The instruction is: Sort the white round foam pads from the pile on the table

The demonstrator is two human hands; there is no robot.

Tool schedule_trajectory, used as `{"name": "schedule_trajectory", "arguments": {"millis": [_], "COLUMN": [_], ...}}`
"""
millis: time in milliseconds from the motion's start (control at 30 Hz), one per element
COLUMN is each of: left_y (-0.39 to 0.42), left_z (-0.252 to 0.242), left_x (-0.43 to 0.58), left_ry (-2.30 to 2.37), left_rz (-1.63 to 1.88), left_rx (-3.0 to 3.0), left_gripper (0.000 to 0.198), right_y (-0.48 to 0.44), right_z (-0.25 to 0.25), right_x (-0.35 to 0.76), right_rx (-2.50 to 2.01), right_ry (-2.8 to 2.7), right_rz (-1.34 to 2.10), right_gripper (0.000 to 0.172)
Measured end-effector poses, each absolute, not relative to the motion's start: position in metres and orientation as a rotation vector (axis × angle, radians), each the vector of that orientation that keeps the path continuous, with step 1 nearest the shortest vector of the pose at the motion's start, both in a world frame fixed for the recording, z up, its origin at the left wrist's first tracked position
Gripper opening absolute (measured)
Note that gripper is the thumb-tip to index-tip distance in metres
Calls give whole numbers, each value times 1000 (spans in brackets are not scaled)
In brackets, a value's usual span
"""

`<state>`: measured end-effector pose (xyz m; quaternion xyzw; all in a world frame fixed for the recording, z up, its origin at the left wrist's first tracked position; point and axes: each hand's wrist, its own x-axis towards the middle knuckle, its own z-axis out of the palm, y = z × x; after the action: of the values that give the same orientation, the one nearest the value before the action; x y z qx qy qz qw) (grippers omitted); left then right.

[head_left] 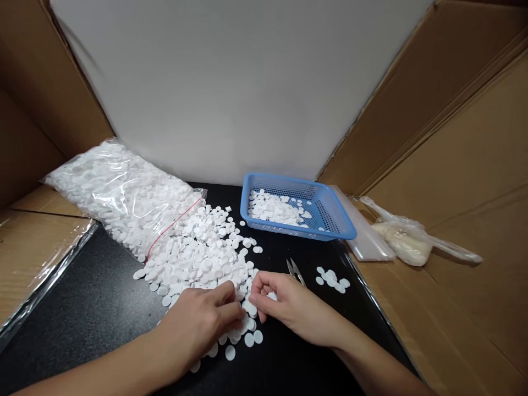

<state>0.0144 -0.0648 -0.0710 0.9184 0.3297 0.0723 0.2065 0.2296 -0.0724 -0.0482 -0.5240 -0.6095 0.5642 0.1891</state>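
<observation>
A wide heap of small round white discs (193,256) spreads over the black table, spilling from the mouth of a clear plastic bag (119,187) full of them. At the heap's near edge, my left hand (202,319) reaches down with bent fingers among the discs. Its fingertips are partly hidden, so what they pinch cannot be made out. Just to the right, my right hand (284,302) is curled, thumb against the fingers, with white discs (272,296) showing inside the curl. The two hands' fingertips are close together.
A blue perforated basket (340,212) behind my hands holds many discs. Small metal snips (295,270) lie beyond my right hand, beside a small separate group of discs (333,279). Flat clear bags (367,236) and a knotted plastic bag (406,242) are at the right. Cardboard walls (466,137) flank the table.
</observation>
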Motion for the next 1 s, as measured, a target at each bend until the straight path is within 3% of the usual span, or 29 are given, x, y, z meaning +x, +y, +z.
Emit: {"name": "schedule_trajectory", "arguments": {"millis": [167, 267, 533, 1000], "left_y": [-59, -55, -49, -54], "left_z": [-72, -61, -44, -39], "left_x": [8, 9, 15, 18], "left_ry": [904, 1002, 1064, 1015], "left_rz": [381, 476, 444, 469], "left_rx": [2395, 2148, 1293, 1222], "left_gripper": [24, 21, 31, 31], "right_y": [-77, -77, -82, -86], "right_z": [-59, -62, -63, -70], "right_x": [230, 232, 218, 204], "right_rx": [-1299, -1158, -1079, -1209], "right_ry": [-1298, -1151, -987, -1056], "right_rz": [1938, 1980, 1950, 1771], "right_gripper": [37, 47, 42, 46]}}
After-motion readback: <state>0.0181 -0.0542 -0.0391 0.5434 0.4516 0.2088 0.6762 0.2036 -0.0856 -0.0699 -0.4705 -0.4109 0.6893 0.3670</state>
